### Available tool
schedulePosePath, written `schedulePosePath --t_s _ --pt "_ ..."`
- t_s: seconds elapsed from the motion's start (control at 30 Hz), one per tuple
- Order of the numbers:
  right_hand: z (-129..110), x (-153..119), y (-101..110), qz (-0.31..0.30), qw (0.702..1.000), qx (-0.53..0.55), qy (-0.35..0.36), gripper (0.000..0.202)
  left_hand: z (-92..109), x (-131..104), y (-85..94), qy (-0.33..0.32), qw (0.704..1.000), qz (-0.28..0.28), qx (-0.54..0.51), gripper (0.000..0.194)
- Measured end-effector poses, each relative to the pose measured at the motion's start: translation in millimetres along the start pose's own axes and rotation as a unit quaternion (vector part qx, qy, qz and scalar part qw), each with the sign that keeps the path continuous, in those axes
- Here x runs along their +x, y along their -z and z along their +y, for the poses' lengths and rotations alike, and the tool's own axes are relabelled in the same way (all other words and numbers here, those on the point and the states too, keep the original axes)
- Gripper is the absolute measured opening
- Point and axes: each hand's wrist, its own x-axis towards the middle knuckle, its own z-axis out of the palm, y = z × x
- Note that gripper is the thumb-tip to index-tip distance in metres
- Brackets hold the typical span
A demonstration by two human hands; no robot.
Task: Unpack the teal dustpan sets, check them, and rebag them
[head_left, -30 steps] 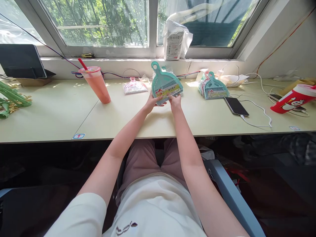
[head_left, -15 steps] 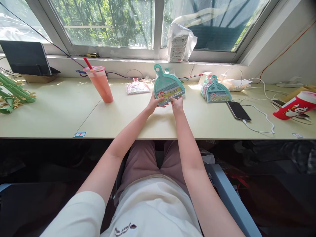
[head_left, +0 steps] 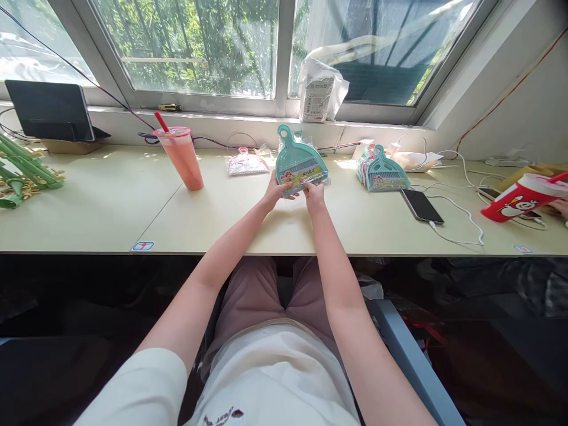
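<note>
A teal mini dustpan with a brush point(head_left: 298, 160), wrapped in clear plastic with a yellow label, is held above the desk between both hands. My left hand point(head_left: 276, 192) grips its lower left edge, thumb on the front and fingers underneath. On the lower right edge, my right hand point(head_left: 314, 194) is closed with its thumb near the label. A pink packaged dustpan point(head_left: 247, 163) lies on the desk to the left. To the right, several packaged dustpans lean together, a teal one point(head_left: 387, 173) in front.
The pale desk point(head_left: 213, 228) also bears a pink drink cup point(head_left: 183, 160), a phone on a cable point(head_left: 421, 206), a tilted red cup point(head_left: 519, 201), a tablet point(head_left: 49, 111) and green stalks point(head_left: 26, 171). Another person's hand point(head_left: 560, 206) shows at the right edge.
The view has shifted slightly, so the desk sits a little lower. Both hands keep hold of the teal dustpan. Another person's hand and a red straw have come into view at the right.
</note>
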Motion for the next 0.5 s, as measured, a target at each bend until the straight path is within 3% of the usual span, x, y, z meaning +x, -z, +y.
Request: schedulePosePath --t_s 0.17,0.27,0.33,0.43,0.5 --pt "3 5 -2 0.051 0.998 -0.027 -0.006 0.033 0 2 1.6 0.001 1.000 0.005 -0.001 0.076" --pt "5 6 -3 0.086 0.991 -0.095 0.031 0.033 2 5 5.1 0.007 1.000 -0.004 -0.016 0.079" --pt "5 5 -2 0.077 0.982 -0.156 0.067 0.038 5 9 10.0 0.012 0.999 0.003 -0.032 0.079" --pt "0 1 1 0.082 0.972 -0.190 0.111 0.039 11 14 24.8 0.014 0.997 0.059 -0.057 0.075" --pt "-5 -7 3 0.084 0.951 -0.231 0.190 0.041 14 16 41.7 0.022 0.990 0.107 -0.085 0.072"
